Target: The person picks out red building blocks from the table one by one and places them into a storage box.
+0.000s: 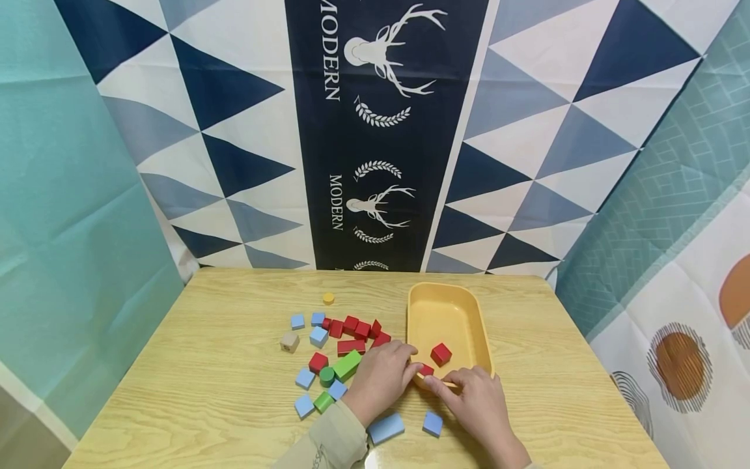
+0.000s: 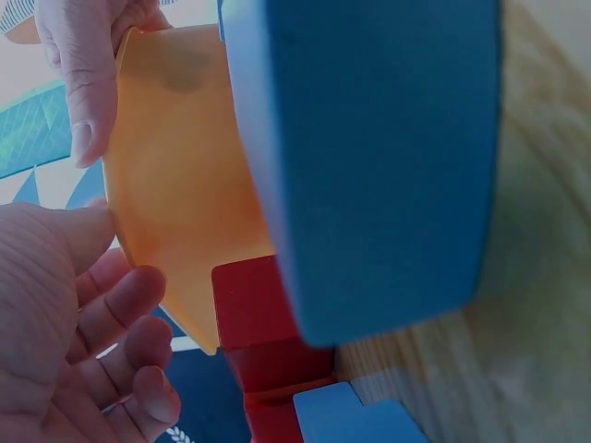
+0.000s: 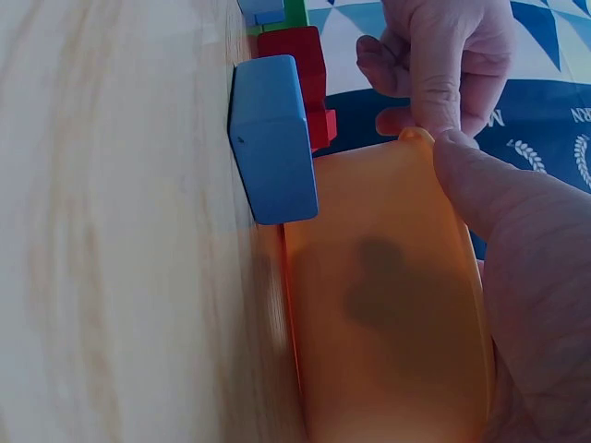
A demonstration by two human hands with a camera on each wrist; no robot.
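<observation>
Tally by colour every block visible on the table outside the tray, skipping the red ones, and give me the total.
Blue blocks: 8
Green blocks: 3
Yellow round block: 1
Natural-wood block: 1
Total: 13

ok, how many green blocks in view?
3: long green block by the left hand, dark green cylinder beside it, bright green block by the left sleeve. Others may be hidden.

Yellow tray [image 1: 448, 312], red blocks [image 1: 351, 348], blue blocks [image 1: 386, 428], green blocks [image 1: 347, 365], blue-and-white triangle-patterned backdrop [image 1: 381, 143]
</observation>
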